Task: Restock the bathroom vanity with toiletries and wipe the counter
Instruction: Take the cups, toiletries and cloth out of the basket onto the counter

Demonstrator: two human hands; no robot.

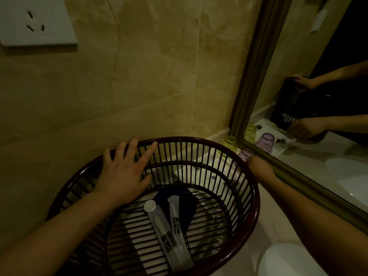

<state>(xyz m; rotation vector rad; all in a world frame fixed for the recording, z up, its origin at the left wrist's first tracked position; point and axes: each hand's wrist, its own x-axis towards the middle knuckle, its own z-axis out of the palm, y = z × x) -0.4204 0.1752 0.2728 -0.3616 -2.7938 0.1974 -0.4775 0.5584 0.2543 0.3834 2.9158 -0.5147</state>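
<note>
A dark red slatted basket (254,196) fills the lower middle of the head view, resting on the pale counter (264,232). Inside it lie two clear wrapped toiletry tubes (165,230) on a dark blue cloth (187,204). My left hand (123,172) lies spread over the basket's far left rim, fingers apart. My right hand (258,166) is at the basket's right rim, beside the mirror; its fingers are hidden, so its grip is unclear. The mirror shows both hands at the basket's sides.
A yellow glass (231,143) and a purple glass (247,153) stand upturned behind the basket by the framed mirror (298,176). A wall socket (35,22) sits upper left on the tiled wall. A white basin edge (282,259) shows bottom right.
</note>
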